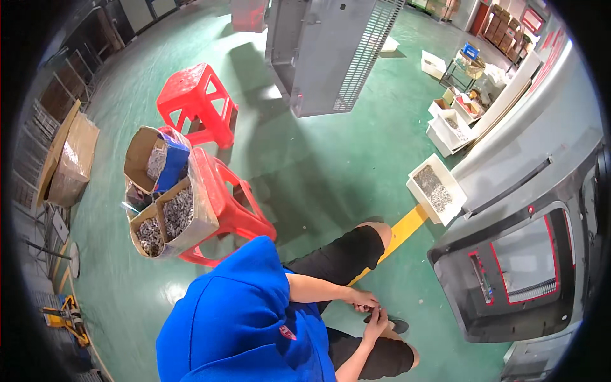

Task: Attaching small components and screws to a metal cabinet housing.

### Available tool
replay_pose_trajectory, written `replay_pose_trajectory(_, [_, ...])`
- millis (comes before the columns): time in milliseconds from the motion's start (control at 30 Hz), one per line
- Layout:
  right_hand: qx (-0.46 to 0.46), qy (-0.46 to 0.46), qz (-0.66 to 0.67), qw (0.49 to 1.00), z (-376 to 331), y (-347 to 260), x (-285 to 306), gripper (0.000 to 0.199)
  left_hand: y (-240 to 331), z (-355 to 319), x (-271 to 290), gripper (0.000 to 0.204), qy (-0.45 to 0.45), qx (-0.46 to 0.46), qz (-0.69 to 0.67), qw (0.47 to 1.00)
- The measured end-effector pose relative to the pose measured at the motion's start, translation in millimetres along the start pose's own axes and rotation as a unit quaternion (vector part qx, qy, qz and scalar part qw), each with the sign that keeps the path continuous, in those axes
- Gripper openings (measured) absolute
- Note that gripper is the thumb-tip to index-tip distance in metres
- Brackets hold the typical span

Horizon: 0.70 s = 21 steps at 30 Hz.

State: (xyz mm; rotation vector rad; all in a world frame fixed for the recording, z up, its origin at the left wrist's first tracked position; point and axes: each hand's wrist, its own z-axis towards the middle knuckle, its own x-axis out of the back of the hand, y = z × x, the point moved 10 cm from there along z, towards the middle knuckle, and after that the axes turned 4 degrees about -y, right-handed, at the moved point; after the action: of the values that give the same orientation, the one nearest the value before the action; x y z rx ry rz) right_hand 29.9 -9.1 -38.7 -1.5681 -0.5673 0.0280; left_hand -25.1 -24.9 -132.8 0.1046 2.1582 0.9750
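I squat on the green floor (305,159) in a blue shirt (248,318) and black shorts (344,251). Both hands meet low between my knees, just above the floor. My left hand (359,298) and my right hand (377,323) pinch a small dark part (375,310) together at the fingertips. It is too small to tell what it is. A dark shoe (399,326) lies right beside my right hand.
A red stool (232,213) at my left carries cardboard boxes (172,213) of small metal parts; another red stool (197,105) stands behind. A white bin (436,188) of parts sits by a yellow floor line (402,230). Large grey housings lie at right (522,267) and top (331,51).
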Motion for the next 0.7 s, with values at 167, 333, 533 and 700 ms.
replay_pose_trajectory(167, [0.001, 0.039, -0.012, 0.999, 0.2, 17.8, 5.3, 0.033, 1.5, 1.3, 4.2, 0.017, 0.025, -0.028, 0.015, 0.999])
replay_pose_trajectory(333, [0.059, 0.08, -0.078, 0.992, -1.5, 18.1, 11.9, 0.033, 3.8, -3.6, -0.8, 0.025, 0.019, -0.034, 0.018, 0.999])
replay_pose_trajectory(533, [0.003, 0.041, -0.072, 0.997, -4.0, 9.0, -1.4, 0.029, -6.5, -4.0, 4.2, 0.032, 0.03, -0.001, 0.006, 1.0])
replay_pose_trajectory(700, [-0.009, 0.056, -0.096, 0.994, -2.5, 37.9, 3.1, 0.023, 4.2, -7.9, 4.4, 0.026, 0.017, -0.053, 0.045, 0.997])
